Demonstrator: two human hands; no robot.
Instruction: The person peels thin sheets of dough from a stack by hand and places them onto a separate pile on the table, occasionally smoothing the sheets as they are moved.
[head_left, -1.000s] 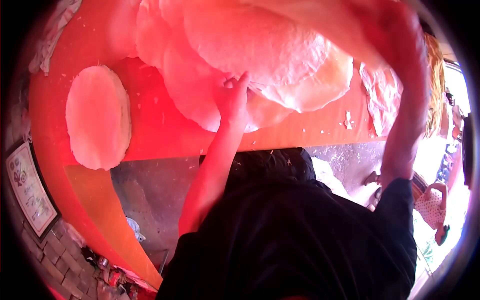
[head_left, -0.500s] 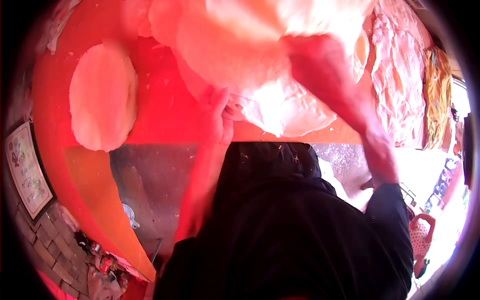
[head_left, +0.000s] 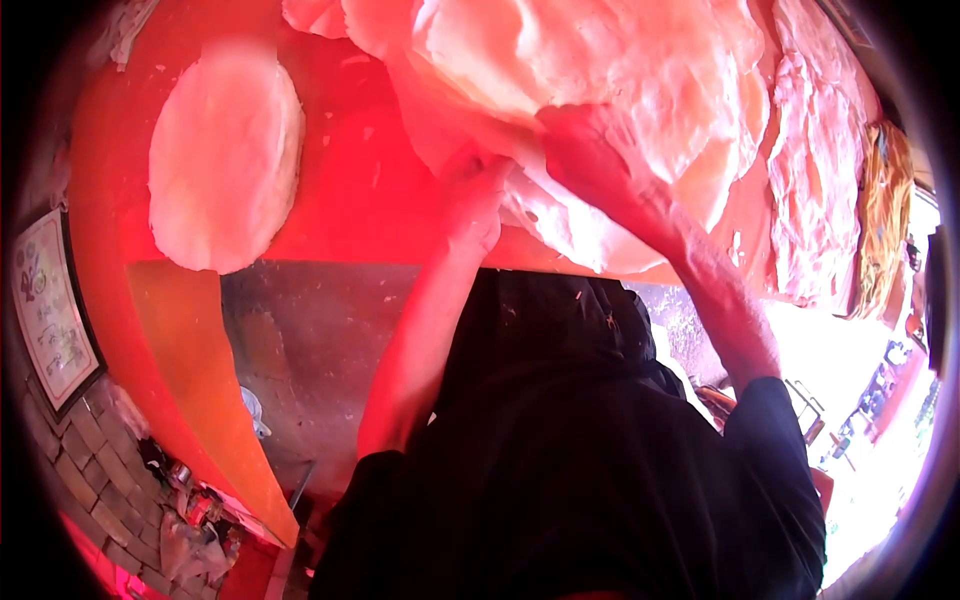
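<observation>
A large pale, soft layered sheet (head_left: 600,60), wadding-like with wrinkled, uneven edges, spreads over the red table's (head_left: 340,190) far middle. My left hand (head_left: 475,190) is closed at its near left edge, fingers curled at the material. Close beside it, my right hand (head_left: 585,145) reaches in from the right with fingers bent down onto the sheet; its fingertips are partly hidden behind the hand. Between and below the hands, a bright loose flap (head_left: 570,220) hangs toward the table's front edge.
An oval pale pad (head_left: 225,165) lies on the table at left. Crumpled pale sheets (head_left: 815,170) and a yellow-brown cloth (head_left: 885,220) are at right. A framed sign (head_left: 58,310) stands at far left, by a brick floor (head_left: 95,480). Small scraps dot the tabletop.
My right hand has come left and closer to my left hand. More of the sheet's surface shows, and the view has shifted slightly. A person at the lower right is no longer visible.
</observation>
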